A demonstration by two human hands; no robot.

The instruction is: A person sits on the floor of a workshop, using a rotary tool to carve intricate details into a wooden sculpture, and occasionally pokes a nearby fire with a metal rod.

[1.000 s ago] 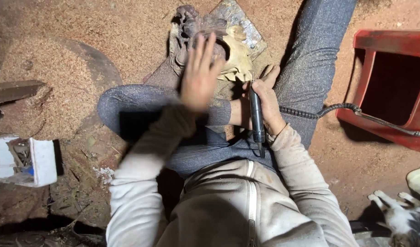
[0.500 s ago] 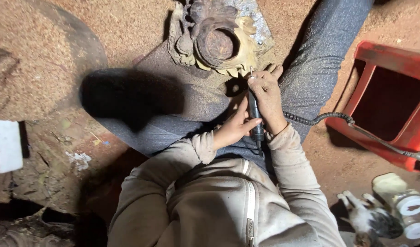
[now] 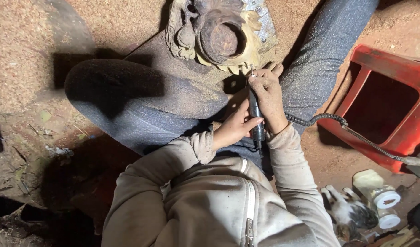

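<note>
carving is the step in hand: the right hand (image 3: 270, 98) grips the rotary tool (image 3: 255, 114), fingers wrapped round it, bit at the wooden carving (image 3: 214, 36). the left hand (image 3: 235, 128) has its fingers steadying the tool's body. next, i judge, calls for a firm, guided tip.

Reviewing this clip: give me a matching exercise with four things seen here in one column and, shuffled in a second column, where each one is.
Things:
1. rotary tool handpiece
2. carved wooden piece
3. red plastic stool
4. white-capped jar

Places:
A. on its side on the ground, right of the legs
B. held between the right hand and left hand
C. bottom right, beside a dirty glove
D. top centre, resting against the legs in front of the person

Pairs: 1-B, 2-D, 3-A, 4-C
</note>
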